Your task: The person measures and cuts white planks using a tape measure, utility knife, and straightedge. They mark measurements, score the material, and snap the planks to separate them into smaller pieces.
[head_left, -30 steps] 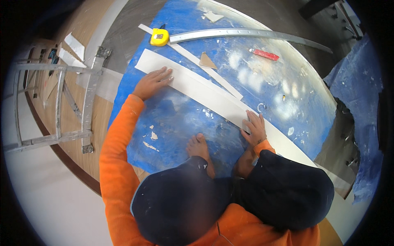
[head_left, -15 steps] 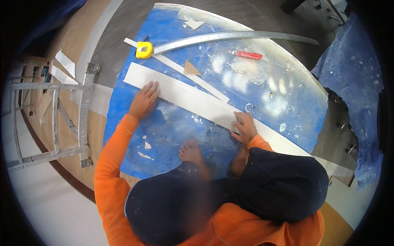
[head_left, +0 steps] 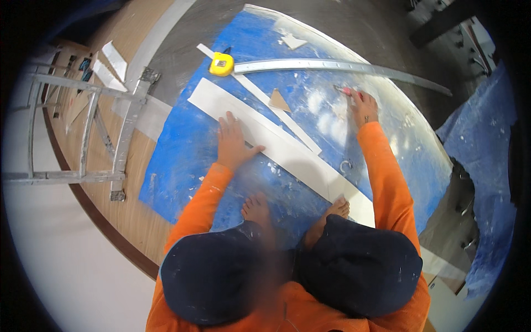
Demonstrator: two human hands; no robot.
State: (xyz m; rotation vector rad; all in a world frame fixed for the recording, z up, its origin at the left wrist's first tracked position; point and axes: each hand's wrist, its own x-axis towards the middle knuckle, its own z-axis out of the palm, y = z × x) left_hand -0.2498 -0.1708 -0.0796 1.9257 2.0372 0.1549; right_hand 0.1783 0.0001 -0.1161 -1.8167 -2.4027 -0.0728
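Note:
A long white board [head_left: 276,135] lies aslant on the blue sheet [head_left: 182,160]. My left hand [head_left: 235,145] rests at the board's near edge, fingers spread, fingertips on its face. Beyond the board, to the right, my right hand [head_left: 365,106] closes round a red utility knife [head_left: 347,91], whose tip points left. The hand hides most of the handle. A narrow white strip [head_left: 296,130] lies just past the board, with a small brown triangular offcut [head_left: 279,100] beside it. Farther off are a yellow tape measure [head_left: 222,65] and a long metal profile [head_left: 332,66].
A metal ladder [head_left: 119,146] lies along the left on the wood floor. White offcuts [head_left: 112,66] are behind it, and another scrap [head_left: 293,41] is at the sheet's far end. My bare foot [head_left: 338,208] touches the board's near edge. Crumpled blue sheeting [head_left: 484,160] hangs at right.
My right hand has left the board, reached forward and taken hold of the utility knife. My left hand has shifted right along the board, and the view has turned somewhat.

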